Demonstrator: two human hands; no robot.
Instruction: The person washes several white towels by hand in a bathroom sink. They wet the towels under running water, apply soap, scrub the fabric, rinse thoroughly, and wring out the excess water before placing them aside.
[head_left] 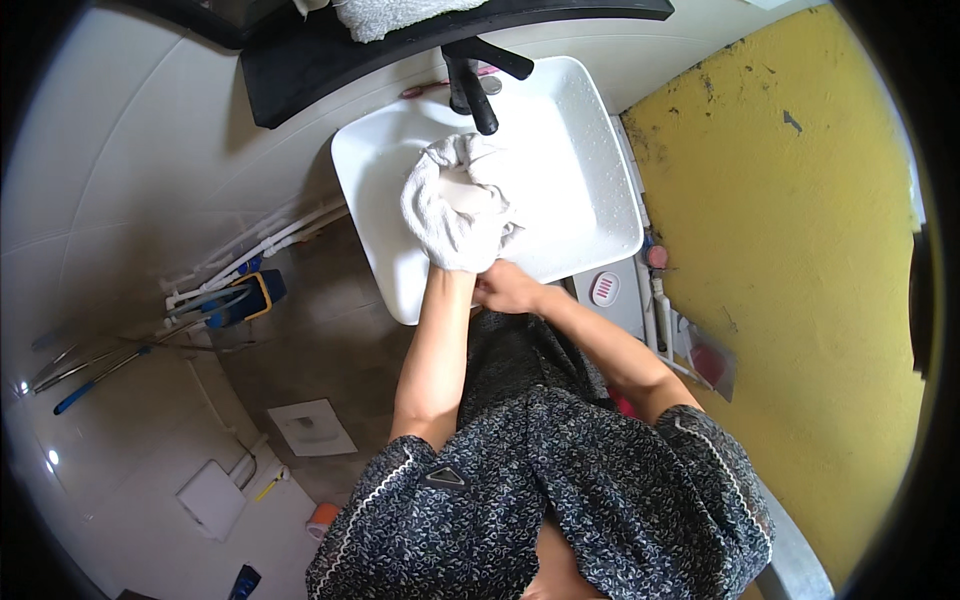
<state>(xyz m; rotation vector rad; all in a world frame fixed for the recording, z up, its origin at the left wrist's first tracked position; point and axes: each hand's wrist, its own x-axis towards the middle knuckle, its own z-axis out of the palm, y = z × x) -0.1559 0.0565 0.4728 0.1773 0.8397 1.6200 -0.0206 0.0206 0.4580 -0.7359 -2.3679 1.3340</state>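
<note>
A white cloth, like a small towel (432,222), is bunched over my left hand in the white sink (590,190), below the black faucet (468,80). The cloth covers the hand from the wrist onward, so its fingers are hidden. My right hand (510,288) is at the sink's front rim, just right of my left wrist and close to the cloth's lower edge. Its fingers curl inward; their tips, and anything in them, are out of sight. No running water can be made out at the faucet.
A pink toothbrush (425,89) lies behind the faucet. Above it juts a dark shelf (330,62) with a white towel (400,12). Right of the sink are a soap dish (605,289) and a yellow wall (780,220). A blue bucket (235,303) stands at the left.
</note>
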